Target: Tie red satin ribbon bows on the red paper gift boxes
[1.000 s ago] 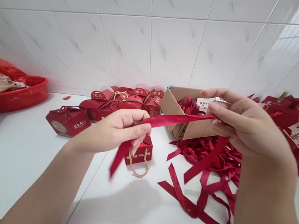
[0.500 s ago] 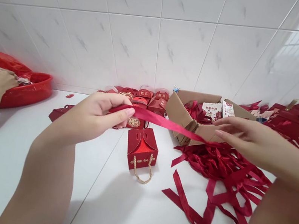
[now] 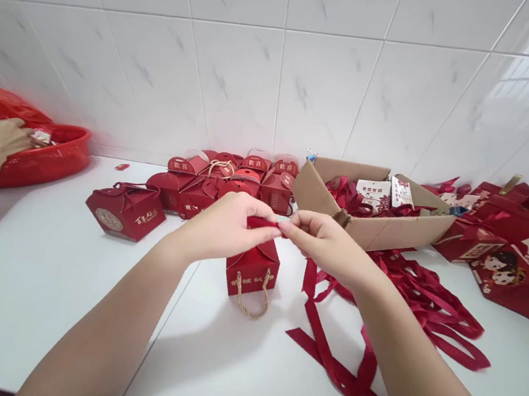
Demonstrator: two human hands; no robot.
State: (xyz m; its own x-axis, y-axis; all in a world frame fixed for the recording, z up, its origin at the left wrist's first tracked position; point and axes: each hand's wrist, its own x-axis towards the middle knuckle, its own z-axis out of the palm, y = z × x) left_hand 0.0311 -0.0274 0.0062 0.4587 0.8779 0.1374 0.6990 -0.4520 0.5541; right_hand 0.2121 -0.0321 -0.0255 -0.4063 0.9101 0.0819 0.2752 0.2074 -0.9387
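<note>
White counter (image 3: 208, 378): small red cardboard boxes (image 3: 126, 212), open brown cardboard carton (image 3: 393, 232), tangled crimson satin ribbons (image 3: 414, 287), red plastic basin (image 3: 55, 159).

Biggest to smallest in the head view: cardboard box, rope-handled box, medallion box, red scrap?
1. Cardboard box
2. Rope-handled box and medallion box: too close to rank, the first partly hidden
3. Red scrap

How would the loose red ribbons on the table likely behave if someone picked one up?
The loose red ribbons look floppy, since they lie in limp loops and bends. Their sheen suggests a smooth, fairly slippery surface. Because strands overlap in a pile, lifting one might drag others along.
</note>
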